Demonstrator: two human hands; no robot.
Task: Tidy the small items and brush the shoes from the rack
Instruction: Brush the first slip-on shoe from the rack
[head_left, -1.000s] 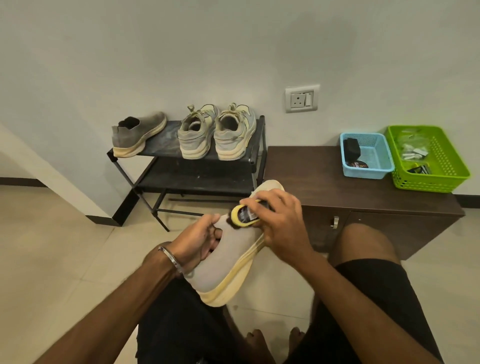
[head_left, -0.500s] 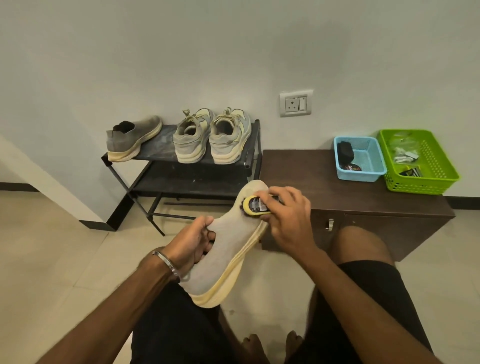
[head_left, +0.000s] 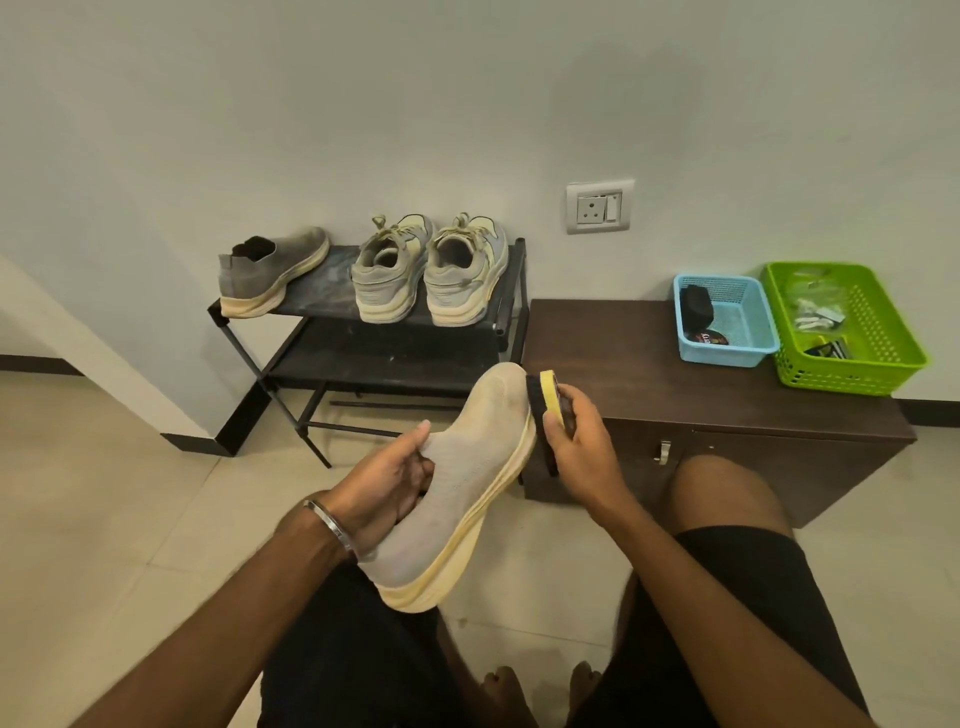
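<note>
A grey knit slip-on shoe with a cream sole is held up over my lap, toe pointing away. My left hand grips it at the collar, fingers inside the opening. My right hand grips a yellow-backed shoe brush, its dark bristles against the right side of the shoe near the toe. On the black rack stand the matching grey slip-on and a pair of grey-yellow sneakers.
A dark brown cabinet stands right of the rack. On it sit a blue basket with a dark item and a tin, and a green basket with small packets. A wall socket is above. Tiled floor lies to the left.
The brush has slid from the top of the shoe's toe down onto its right side, turning on edge. The view has shifted slightly; the left hand's hold is unchanged.
</note>
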